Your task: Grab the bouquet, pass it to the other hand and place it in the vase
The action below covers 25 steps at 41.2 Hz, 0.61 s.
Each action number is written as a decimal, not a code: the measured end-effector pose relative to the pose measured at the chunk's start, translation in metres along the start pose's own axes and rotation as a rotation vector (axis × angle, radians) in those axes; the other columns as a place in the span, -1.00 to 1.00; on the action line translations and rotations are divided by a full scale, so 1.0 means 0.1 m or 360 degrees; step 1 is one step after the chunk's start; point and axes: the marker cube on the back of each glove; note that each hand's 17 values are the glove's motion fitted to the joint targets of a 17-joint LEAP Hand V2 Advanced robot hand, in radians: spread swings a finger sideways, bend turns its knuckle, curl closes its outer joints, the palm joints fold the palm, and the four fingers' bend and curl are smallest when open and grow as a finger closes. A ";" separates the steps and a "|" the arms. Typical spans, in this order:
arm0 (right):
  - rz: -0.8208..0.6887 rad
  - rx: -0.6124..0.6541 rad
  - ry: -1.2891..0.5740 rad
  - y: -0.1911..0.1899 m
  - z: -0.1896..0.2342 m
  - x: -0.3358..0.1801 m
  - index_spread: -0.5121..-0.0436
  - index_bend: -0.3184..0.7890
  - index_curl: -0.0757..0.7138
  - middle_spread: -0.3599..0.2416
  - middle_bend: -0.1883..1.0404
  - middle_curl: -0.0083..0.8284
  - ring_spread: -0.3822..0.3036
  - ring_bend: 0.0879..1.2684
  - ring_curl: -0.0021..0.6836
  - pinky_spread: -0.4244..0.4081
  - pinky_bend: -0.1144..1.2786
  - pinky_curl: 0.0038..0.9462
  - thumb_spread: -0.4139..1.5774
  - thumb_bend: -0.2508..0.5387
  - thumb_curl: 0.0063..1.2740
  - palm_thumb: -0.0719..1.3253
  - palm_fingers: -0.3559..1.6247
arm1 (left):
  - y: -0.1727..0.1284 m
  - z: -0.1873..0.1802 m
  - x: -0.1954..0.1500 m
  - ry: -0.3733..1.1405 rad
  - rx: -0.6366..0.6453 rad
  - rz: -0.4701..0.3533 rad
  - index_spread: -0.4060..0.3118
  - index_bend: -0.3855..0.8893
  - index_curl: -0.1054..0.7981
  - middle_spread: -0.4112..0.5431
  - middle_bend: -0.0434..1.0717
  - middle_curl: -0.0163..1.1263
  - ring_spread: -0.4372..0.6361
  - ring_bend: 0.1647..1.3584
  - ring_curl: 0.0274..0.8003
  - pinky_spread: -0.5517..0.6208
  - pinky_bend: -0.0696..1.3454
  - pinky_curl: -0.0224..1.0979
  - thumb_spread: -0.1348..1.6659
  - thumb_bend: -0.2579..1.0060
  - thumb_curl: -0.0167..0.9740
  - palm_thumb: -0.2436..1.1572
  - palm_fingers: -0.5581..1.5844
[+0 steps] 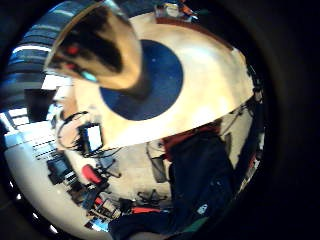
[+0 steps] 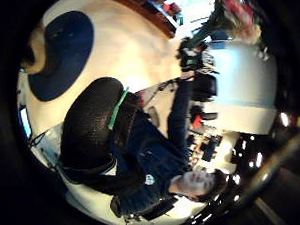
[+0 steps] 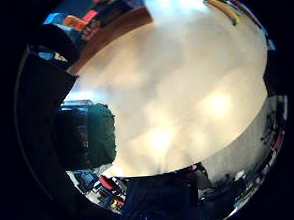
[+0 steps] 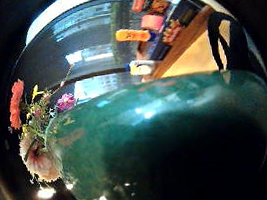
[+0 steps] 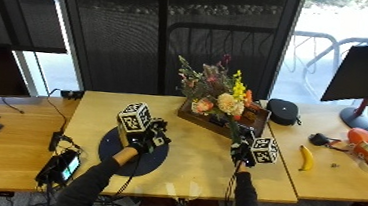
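Upright, bouquet (image 5: 219,97) gripped in right hand (image 5: 241,150) (left hand (image 5: 146,135) apart)

Open tabletop (image 5: 192,169) btwn the two hands, nothing on it. Wooden tray (image 5: 199,118) w/ clutter stands behind, blocking the far side. Banana (image 5: 306,158) lies to the right, well apart; dark mat (image 5: 109,151) left.

Wooden table (image 5: 192,169) — blue mat (image 5: 155,163), banana (image 5: 306,158), tray (image 5: 199,120).

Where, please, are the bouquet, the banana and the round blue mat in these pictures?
bouquet (image 5: 218,93): outside view, on the blooms.
banana (image 5: 306,158): outside view, mid-length of the fruit.
round blue mat (image 5: 109,149): outside view, bare left part.
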 end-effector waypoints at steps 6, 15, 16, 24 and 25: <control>-0.0092 -0.0109 -0.0207 0.25 0.01 -0.41 0.12 0.40 0.68 -0.45 0.16 0.57 -0.61 -0.22 0.60 -0.76 -0.38 -0.05 -0.82 -0.31 0.15 0.90 0.61 | -0.15 -0.12 0.22 0.0570 0.0004 0.0059 0.18 -0.28 -0.23 0.50 -0.58 -0.40 0.41 -0.16 -0.30 0.55 -0.17 -0.31 0.46 -0.59 -0.38 -0.29 -0.46; -0.0241 -0.0373 -0.0495 0.59 0.31 -0.84 0.13 0.40 0.75 -0.44 0.18 0.60 -0.61 -0.20 0.64 -0.78 -0.37 -0.02 -0.91 -0.33 0.15 0.89 0.60 | -0.45 -0.29 0.48 0.1360 -0.0147 0.0151 0.29 -0.31 -0.35 0.55 -0.58 -0.39 0.43 -0.09 -0.27 0.55 0.01 -0.27 0.37 -0.57 -0.29 -0.07 -0.49; -0.0256 -0.0404 -0.0520 0.62 0.36 -0.88 0.13 0.41 0.76 -0.44 0.18 0.60 -0.61 -0.20 0.65 -0.78 -0.37 -0.02 -0.91 -0.33 0.15 0.89 0.60 | -0.49 -0.29 0.50 0.1422 -0.0154 0.0161 0.31 -0.31 -0.36 0.56 -0.59 -0.39 0.43 -0.08 -0.27 0.55 0.02 -0.27 0.36 -0.57 -0.29 -0.05 -0.49; -0.0304 -0.0712 -0.0665 1.04 0.75 -1.27 0.13 0.40 0.80 -0.43 0.19 0.62 -0.61 -0.19 0.67 -0.79 -0.38 -0.01 -0.95 -0.34 0.16 0.89 0.60 | -0.77 -0.19 0.66 0.1590 -0.0250 0.0285 0.38 -0.25 -0.40 0.55 -0.55 -0.37 0.42 -0.04 -0.27 0.58 0.07 -0.27 0.29 -0.61 -0.25 0.05 -0.48; -0.0299 -0.0755 -0.0675 1.09 0.80 -1.30 0.13 0.40 0.81 -0.43 0.19 0.62 -0.61 -0.19 0.67 -0.80 -0.38 0.00 -0.95 -0.34 0.16 0.89 0.60 | -0.80 -0.18 0.67 0.1595 -0.0249 0.0301 0.38 -0.25 -0.40 0.55 -0.56 -0.37 0.42 -0.04 -0.27 0.59 0.07 -0.27 0.29 -0.62 -0.25 0.05 -0.48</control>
